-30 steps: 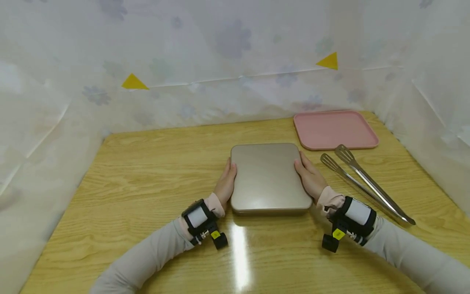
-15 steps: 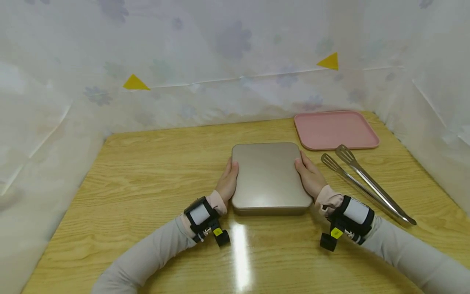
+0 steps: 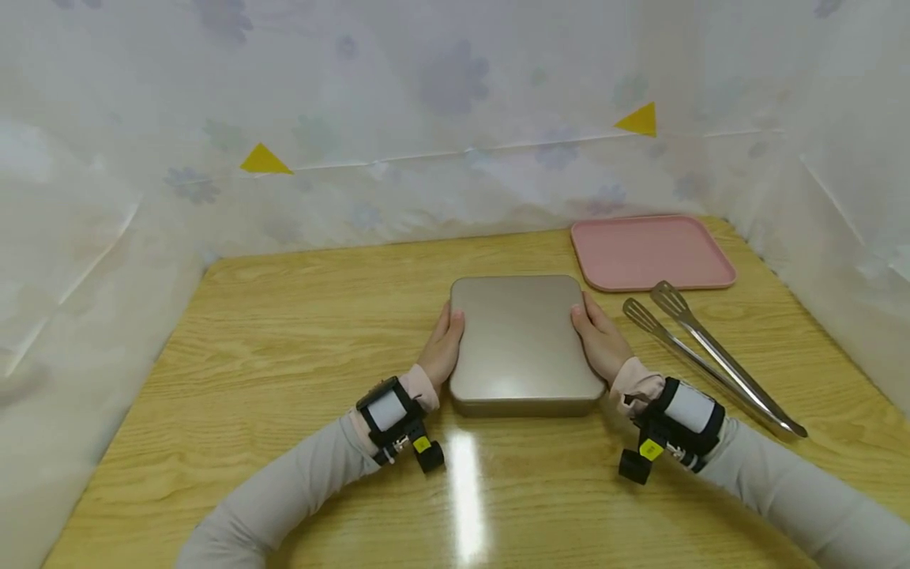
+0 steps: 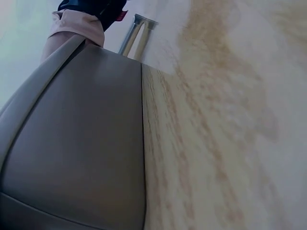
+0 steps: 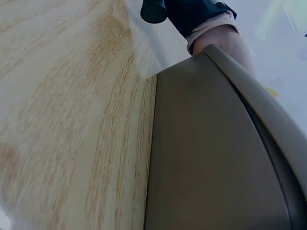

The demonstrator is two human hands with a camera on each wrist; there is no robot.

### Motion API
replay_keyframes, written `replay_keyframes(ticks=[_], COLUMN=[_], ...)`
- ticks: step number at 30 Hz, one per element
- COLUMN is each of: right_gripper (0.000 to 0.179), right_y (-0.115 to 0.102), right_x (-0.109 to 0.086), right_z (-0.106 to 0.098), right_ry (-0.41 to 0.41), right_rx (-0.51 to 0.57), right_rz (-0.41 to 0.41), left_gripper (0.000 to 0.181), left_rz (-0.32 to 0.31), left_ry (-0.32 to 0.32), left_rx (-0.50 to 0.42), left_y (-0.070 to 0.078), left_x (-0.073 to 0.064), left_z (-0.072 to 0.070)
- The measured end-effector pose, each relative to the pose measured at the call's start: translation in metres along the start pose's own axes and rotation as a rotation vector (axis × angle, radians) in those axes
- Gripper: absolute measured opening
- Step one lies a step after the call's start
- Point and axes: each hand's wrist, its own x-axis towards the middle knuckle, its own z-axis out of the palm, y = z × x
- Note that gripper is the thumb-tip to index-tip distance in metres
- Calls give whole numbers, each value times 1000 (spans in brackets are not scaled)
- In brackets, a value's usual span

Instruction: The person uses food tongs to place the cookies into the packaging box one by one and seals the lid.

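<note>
Hands are clasping the flat champagne-coloured metal tin [image 3: 522,342] at mid-desk, left hand [image 3: 442,350] and right hand [image 3: 601,342] pressing its opposite edges with fingers curled, and the smooth sides could slip, knocking the steel tongs [image 3: 711,356] lying right.

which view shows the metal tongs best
The head view: the whole tongs lie in sight on the table, right of the gold tray that both hands hold. The left wrist view catches only a small part past the tray. The right wrist view shows none.
</note>
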Motion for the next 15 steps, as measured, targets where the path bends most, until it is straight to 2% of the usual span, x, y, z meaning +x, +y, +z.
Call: replay_keyframes(ticks=[5,9,12,15], right_gripper=[66,71,74,74], right_y=[0,-2,-4,-5], right_x=[3,11,23,36], right_z=[-2,-9,-15,-15], right_ry=[-45,-115,-161,-162], right_rx=[68,86,98,73], right_rz=[42,46,26,14], left_gripper=[64,68,70,71], left_rz=[-46,-102,-109,-86], left_ry=[-63,-111,-110,-94], left_rx=[-37,-85,-101,-75], left_y=[1,9,16,20], left_x=[3,8,19,31], left_z=[-5,-10,-13,-13])
